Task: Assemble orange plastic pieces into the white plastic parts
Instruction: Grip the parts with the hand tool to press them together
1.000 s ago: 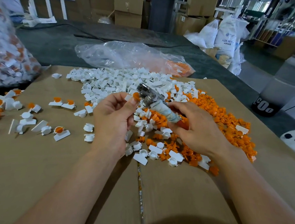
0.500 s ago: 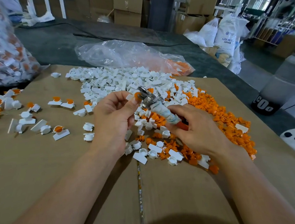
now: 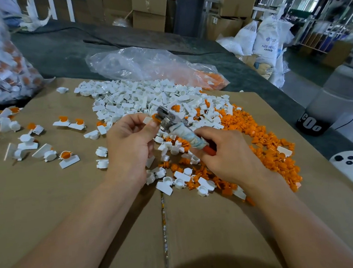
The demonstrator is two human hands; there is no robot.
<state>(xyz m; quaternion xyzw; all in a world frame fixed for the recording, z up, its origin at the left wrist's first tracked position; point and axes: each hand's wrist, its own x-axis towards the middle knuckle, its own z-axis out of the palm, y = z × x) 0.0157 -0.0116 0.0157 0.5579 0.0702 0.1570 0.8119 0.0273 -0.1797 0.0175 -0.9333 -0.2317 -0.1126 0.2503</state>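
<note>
The left grip (image 3: 129, 141) pinches a white part (image 3: 148, 120) with an orange piece (image 3: 154, 116) on it; the right grip (image 3: 230, 157) wraps a metal-headed tool (image 3: 168, 118) set against it. A few finished pairs (image 3: 65, 123) lie on the counter (image 3: 50, 207) — the white pile (image 3: 135, 99) and orange pile (image 3: 260, 135) are large, so most likely remains.

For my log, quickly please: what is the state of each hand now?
Left hand: pinches a white part with an orange piece.
Right hand: grips the metal-headed tool.
</note>
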